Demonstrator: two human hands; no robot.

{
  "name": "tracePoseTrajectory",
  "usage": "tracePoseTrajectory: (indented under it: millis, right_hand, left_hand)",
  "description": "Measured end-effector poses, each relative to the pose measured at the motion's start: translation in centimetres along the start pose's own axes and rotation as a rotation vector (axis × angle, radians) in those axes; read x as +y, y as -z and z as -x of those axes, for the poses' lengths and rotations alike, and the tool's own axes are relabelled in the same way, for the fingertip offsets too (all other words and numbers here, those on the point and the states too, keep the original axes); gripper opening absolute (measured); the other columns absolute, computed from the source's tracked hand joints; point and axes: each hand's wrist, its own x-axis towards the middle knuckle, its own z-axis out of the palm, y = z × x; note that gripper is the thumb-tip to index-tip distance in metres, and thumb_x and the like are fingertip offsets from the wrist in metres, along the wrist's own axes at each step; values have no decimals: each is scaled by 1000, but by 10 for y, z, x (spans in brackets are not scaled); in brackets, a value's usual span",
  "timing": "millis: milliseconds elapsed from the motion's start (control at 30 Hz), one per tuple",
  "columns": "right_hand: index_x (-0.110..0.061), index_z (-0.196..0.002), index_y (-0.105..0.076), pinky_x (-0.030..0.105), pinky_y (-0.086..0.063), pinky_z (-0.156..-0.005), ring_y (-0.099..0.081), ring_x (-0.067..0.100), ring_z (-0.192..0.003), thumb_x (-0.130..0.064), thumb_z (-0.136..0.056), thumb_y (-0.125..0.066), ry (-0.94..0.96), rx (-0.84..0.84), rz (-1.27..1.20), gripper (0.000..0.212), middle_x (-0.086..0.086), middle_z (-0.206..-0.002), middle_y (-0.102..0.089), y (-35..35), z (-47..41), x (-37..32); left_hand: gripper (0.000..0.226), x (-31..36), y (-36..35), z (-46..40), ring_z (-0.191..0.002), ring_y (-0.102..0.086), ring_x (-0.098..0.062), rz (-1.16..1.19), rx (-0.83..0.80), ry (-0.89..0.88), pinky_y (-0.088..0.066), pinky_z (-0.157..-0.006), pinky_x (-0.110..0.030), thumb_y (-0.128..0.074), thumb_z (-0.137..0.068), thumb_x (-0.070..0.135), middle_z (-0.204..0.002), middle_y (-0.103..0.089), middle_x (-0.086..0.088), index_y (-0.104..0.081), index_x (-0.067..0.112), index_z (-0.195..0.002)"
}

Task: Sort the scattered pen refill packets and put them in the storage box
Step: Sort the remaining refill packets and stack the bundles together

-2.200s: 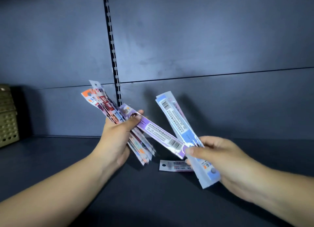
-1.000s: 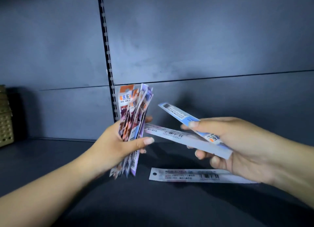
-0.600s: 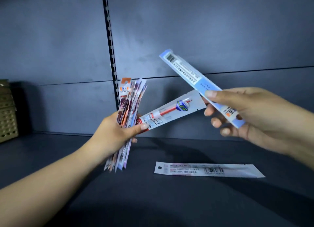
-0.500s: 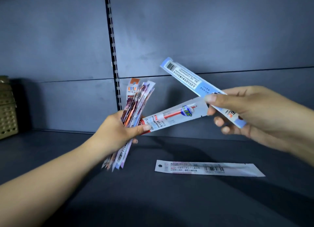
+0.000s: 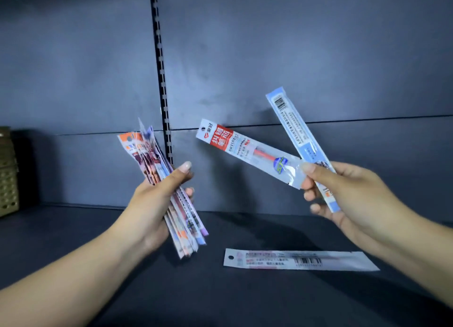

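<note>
Dark shelf [image 5: 122,290], one refill packet [image 5: 300,260] lying flat; perforated box [image 5: 7,174] cut off at left. Left hand [image 5: 152,209] grips an uncountable packet bundle [image 5: 169,192]; right hand [image 5: 348,197] pinches two: red-labelled packet [image 5: 245,151], blue packet [image 5: 294,128].

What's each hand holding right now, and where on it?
Left hand grips a stack of packets around its middle. Right hand pinches a red-label packet and a blue packet, both near their lower ends.

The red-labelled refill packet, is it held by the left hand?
No, the right hand pinches the red-labelled refill packet together with a blue packet.
</note>
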Motion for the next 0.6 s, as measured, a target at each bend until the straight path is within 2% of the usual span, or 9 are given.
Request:
tracePoseTrajectory:
  millis: [133,300,367,433,467,533,600]
  right_hand:
    - [-7,-68,-61,17,-42,-36,-50,6,-38,-14,-84,-59,-81,-71,-72,18,-2,-47,-57,-10,14,14]
    - [2,-72,-63,24,-53,-43,-61,13,-44,-9,-83,-57,-225,-235,-189,17,9,-53,-64,-22,32,26]
    - [3,-71,-63,27,-55,-44,-61,15,-42,-6,-83,-56,-287,-276,-164,17,12,-53,-64,-24,36,30]
    - [4,-72,-63,27,-55,-43,-60,16,-41,-5,-85,-55,-331,-298,-124,18,12,-52,-64,-26,39,36]
    - [4,-71,-63,26,-55,-43,-59,16,-40,-4,-86,-54,-340,-295,-114,19,12,-51,-64,-27,40,38]
    - [5,-71,-63,25,-53,-41,-59,15,-39,-5,-86,-55,-347,-258,-128,19,12,-50,-64,-26,38,40]
    - [5,-74,-62,24,-53,-41,-59,14,-38,-5,-86,-55,-345,-221,-162,18,11,-49,-64,-25,36,40]
  left_hand:
    - [28,-4,-4,5,-37,-48,-6,89,-49,87,-45,-42,-16,-69,-59,32,-55,-56,4,-54,14,-73]
    - [32,-6,-5,7,-38,-42,-8,152,-138,106,-42,-42,-18,-69,-51,38,-49,-44,4,-47,19,-64]
    - [28,-5,-4,8,-45,-46,-10,180,-199,100,-45,-49,-21,-66,-55,40,-56,-46,0,-52,19,-67]
    - [30,-3,-3,10,-65,-56,-17,181,-276,113,-49,-66,-29,-65,-55,43,-75,-56,-7,-62,18,-71]
    - [34,-2,-4,12,-68,-56,-18,195,-315,124,-50,-69,-31,-68,-52,46,-77,-57,-7,-63,18,-70]
    - [46,0,-7,15,-52,-49,-12,269,-382,118,-47,-56,-26,-80,-44,49,-61,-48,1,-58,19,-69]
    - [52,1,-9,17,-40,-42,-7,314,-387,105,-42,-45,-19,-81,-38,50,-49,-41,6,-55,20,-72]
